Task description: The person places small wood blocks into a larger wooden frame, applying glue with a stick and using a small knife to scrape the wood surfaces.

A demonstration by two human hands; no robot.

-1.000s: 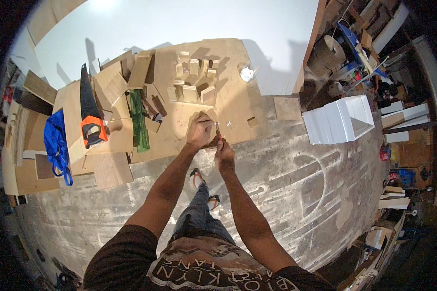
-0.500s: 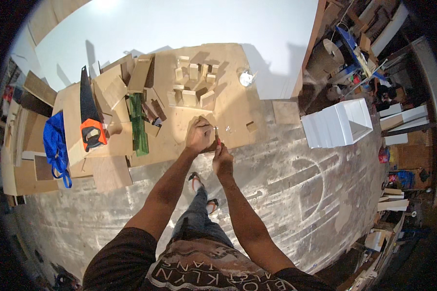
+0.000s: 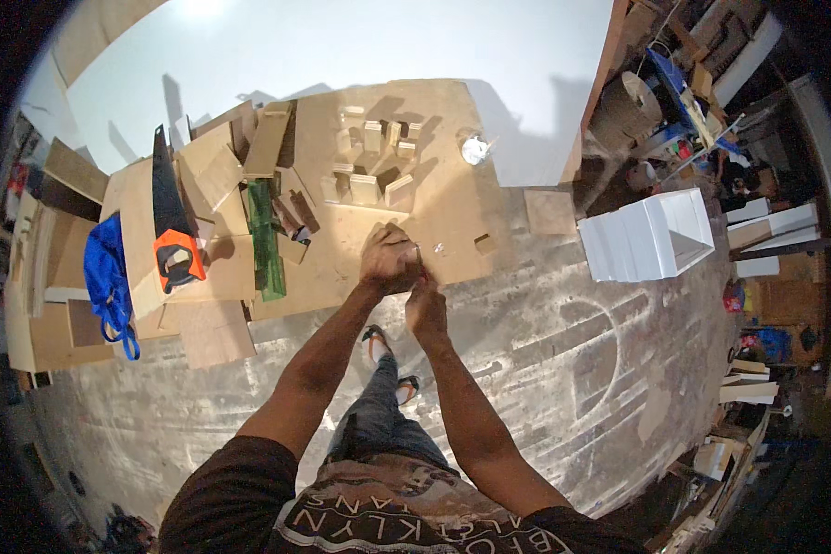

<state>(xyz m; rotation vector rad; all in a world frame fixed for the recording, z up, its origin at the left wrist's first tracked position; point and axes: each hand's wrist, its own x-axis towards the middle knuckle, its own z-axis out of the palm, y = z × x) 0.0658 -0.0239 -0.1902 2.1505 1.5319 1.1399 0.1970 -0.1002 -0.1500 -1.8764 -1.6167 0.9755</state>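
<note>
Over the near edge of the wooden work board, my left hand [image 3: 389, 258] is closed, fingers curled, on something its own fingers hide. My right hand [image 3: 427, 309] meets it from the lower right, closed round a small red-handled tool [image 3: 424, 276]. Only a bit of red shows, and the tool's tip is hidden behind my left hand. Just right of my hands lie small shiny bits [image 3: 439, 247] on the board [image 3: 342, 270]. Beyond them stand several small wooden blocks [image 3: 365, 189] in a loose group.
To the left lie a handsaw [image 3: 177, 258] with an orange and black handle, a green strip [image 3: 266, 242], wood offcuts [image 3: 216, 175] and a blue bag [image 3: 108, 277]. A crumpled white item [image 3: 475, 150] sits at the board's right. Farther right stands a white box [image 3: 632, 242].
My hands have drawn closer together. My left hand has turned over the tool's tip, so less of the tool shows now. The view has shifted slightly.
</note>
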